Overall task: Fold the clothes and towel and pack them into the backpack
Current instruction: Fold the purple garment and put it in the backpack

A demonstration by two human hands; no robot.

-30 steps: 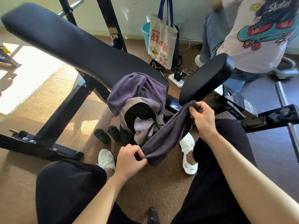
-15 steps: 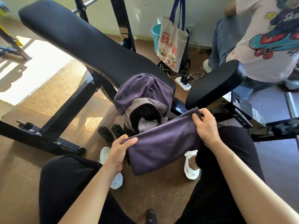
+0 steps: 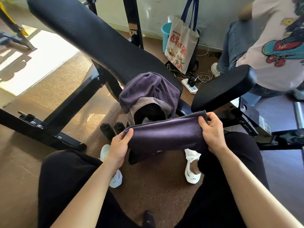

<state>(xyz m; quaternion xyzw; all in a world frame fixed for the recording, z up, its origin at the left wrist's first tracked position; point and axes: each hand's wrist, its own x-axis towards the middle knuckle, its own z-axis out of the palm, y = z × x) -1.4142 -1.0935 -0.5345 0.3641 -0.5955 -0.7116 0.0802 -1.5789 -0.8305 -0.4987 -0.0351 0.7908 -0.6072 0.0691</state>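
**Now: cloth squared up into a flat band, not yet packed**

Change: a second ago the purple cloth (image 3: 164, 135) hung as a twisted, slanting strip between the hands. Half a second ago it was spread wider. It now lies nearly level as a doubled band with the fold along its far edge.

Hands: well apart, each clamped on one end. The left hand (image 3: 119, 149) grips the left end with its thumb on top. The right hand (image 3: 212, 132) pinches the right end.

Whether the cloth is the towel or a garment, I cannot tell.

Judgement: one fold is done. It probably needs another fold before it fits the bag.

Backpack (image 3: 148, 112): on the floor just beyond the cloth, against the weight bench (image 3: 98, 38). Its mouth is open, and a second purple garment (image 3: 148, 89) is draped over its top, unfolded. That one remains to do.

Surroundings:
- speckled brown floor (image 3: 156, 186), sunlit at the left
- two black bottles (image 3: 107, 131) beside the backpack
- a tote bag (image 3: 181, 46), a blue bucket (image 3: 165, 32) and a power strip (image 3: 189, 85) near the wall
- a second person (image 3: 271, 46) at the right
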